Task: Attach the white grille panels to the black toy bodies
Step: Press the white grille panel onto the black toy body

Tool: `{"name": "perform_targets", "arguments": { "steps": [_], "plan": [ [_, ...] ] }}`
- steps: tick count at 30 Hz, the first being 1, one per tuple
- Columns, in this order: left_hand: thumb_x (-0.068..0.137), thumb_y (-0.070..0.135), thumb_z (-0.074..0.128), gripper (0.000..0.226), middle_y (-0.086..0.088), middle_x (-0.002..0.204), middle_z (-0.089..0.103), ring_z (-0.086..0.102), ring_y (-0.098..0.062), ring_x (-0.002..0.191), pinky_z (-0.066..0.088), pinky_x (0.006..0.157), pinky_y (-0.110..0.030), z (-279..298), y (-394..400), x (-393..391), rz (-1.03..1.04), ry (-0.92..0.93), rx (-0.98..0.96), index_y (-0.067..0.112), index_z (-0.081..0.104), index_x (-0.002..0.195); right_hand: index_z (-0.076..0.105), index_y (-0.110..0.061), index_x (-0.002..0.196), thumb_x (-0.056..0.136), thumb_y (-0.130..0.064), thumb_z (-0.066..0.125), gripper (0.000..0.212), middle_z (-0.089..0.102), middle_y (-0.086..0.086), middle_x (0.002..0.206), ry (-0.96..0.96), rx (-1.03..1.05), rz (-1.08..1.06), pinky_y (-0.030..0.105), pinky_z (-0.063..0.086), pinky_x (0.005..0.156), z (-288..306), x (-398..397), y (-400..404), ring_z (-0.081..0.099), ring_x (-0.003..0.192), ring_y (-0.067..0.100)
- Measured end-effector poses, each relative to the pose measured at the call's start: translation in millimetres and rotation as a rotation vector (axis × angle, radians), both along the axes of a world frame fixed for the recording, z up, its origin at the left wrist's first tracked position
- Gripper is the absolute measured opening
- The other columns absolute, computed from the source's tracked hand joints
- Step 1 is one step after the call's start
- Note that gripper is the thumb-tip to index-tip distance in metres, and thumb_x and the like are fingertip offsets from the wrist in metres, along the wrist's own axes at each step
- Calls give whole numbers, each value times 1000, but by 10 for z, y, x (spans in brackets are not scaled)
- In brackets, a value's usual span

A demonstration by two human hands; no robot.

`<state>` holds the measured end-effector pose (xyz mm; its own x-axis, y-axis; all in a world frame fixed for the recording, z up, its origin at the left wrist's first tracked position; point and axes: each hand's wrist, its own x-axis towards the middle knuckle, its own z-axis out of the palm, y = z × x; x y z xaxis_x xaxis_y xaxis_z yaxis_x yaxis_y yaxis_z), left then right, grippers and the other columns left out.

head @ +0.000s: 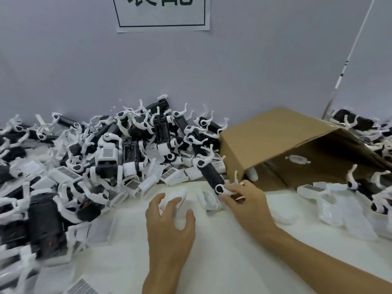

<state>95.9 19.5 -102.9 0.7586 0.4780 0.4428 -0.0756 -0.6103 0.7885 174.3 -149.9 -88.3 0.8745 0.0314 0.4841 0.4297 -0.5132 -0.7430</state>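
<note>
The left hand (169, 221) lies over a white panel (177, 197) on the white table (222, 262), fingers curled round it and spread a little, the panel's far end showing past the fingertips. The right hand (244, 200) reaches to the near end of a black body (210, 177) that slopes down out of the heap (131, 145) — its fingertips pinch the body's white end piece, just beside the round white-ringed joint. Between the two hands a second, blurred white panel (209, 200) lies flat on the table, touching the right hand's fingers.

The heap of black bodies with white limbs and loose grille panels runs along the grey wall (84, 71) and down the left side. A cardboard box (297, 149) lies tipped on its side at the right, its open mouth toward the person, one small white part (298, 159) inside. More bodies and clear bags (331, 211) sit beyond and in front of the box. A paper sign (162, 13) hangs on the wall above.
</note>
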Motion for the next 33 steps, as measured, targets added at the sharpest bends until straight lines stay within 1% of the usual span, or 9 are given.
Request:
{"name": "perform_targets", "arguments": {
  "steps": [4,9,11,13,15,18,22,26,33],
  "plan": [
    [92,33,67,27,-7,114,62,49,-26,120,42,98,-40,53,-69,-26,6,-277,155,7,77,90,82,-13,88,72,-30,83,23,75,13,86,347,758,295,25,59,70,321,-371,-38,71,71,17],
    [103,52,38,52,3,84,65,59,-34,97,44,85,-45,131,-160,-162,-286,-409,64,21,71,77,80,-10,104,55,-34,100,58,74,18,98,878,1267,706,36,61,65,311,-838,-91,72,75,23],
    [94,68,40,44,5,92,69,60,-38,109,45,88,-37,152,-231,-255,-390,-226,-243,38,72,88,80,-9,105,71,-35,89,44,72,16,97,1000,1160,650,35,60,61,242,-896,-66,71,76,27],
    [85,75,50,43,10,111,71,57,-20,126,39,98,-24,157,-310,-308,-433,-75,-552,43,73,102,74,4,99,99,-21,61,28,66,18,107,960,978,457,22,57,60,138,-861,-79,65,79,30],
    [77,63,67,46,1,123,71,59,-20,127,42,108,-36,180,-358,-286,-533,-84,-724,35,77,112,76,2,88,105,-12,49,35,67,21,103,773,804,280,20,55,61,62,-831,-140,64,81,30],
    [70,40,75,40,-14,109,75,71,-27,106,57,84,-30,224,-411,-254,-672,-119,-919,20,79,104,80,-26,105,100,-23,60,21,77,2,110,508,642,332,28,58,79,109,-906,-235,71,104,17],
    [72,32,81,32,-13,106,76,72,-27,104,59,84,-36,264,-450,-258,-672,-85,-930,17,80,100,69,-42,119,71,-56,78,51,74,-14,114,510,404,433,20,54,86,146,-1000,-255,69,104,5],
    [73,40,74,44,-20,115,73,69,-37,111,53,95,-56,286,-452,-252,-615,-51,-961,14,77,108,75,-36,108,66,-49,85,45,77,-8,101,477,399,390,24,54,84,176,-1036,-238,71,97,10],
    [79,49,74,40,-15,108,76,73,-32,101,59,79,-31,323,-560,-299,-617,43,-898,19,77,105,61,-41,115,55,-64,79,67,71,-25,109,458,399,302,28,54,90,133,-1061,-213,67,106,2]
  ]
}}
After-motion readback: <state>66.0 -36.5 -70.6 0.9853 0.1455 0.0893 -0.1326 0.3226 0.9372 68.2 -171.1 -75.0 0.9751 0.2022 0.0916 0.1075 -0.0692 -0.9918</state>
